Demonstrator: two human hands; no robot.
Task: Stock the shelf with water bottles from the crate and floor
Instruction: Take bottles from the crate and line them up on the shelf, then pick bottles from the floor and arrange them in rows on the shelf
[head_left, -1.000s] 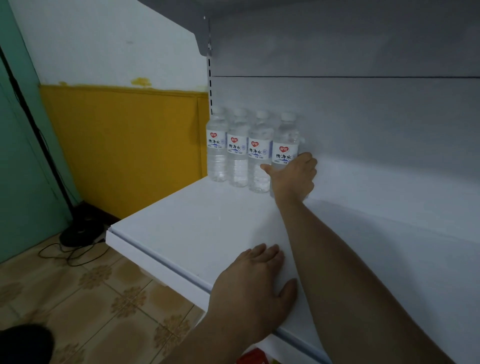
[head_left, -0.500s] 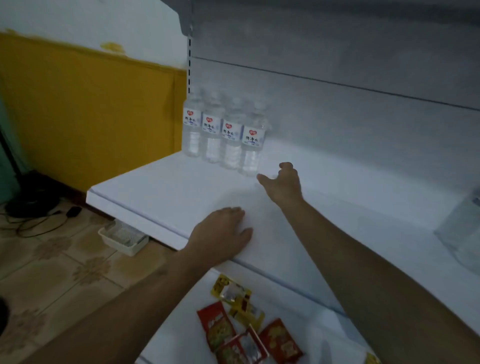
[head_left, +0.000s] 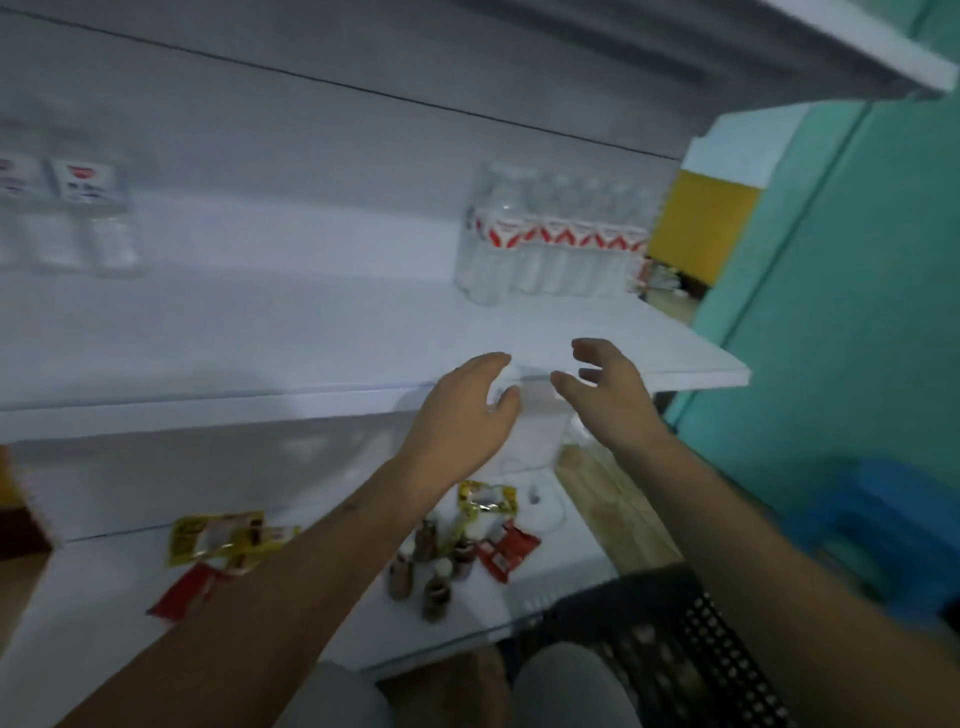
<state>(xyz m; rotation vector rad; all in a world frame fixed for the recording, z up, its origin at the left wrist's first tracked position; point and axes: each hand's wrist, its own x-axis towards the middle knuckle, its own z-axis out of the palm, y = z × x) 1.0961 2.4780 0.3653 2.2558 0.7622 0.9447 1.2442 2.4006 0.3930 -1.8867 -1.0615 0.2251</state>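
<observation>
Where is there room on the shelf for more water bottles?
The shelf is bare between the loose bottles at the far left and the wrapped pack of bottles at the right. The lower shelf is crowded with snack packets around its middle.

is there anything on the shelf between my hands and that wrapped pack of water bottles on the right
Nothing visible. Both the left hand and right hand hover empty at the shelf front edge; only bare white surface lies ahead of the wrapped pack.
</observation>
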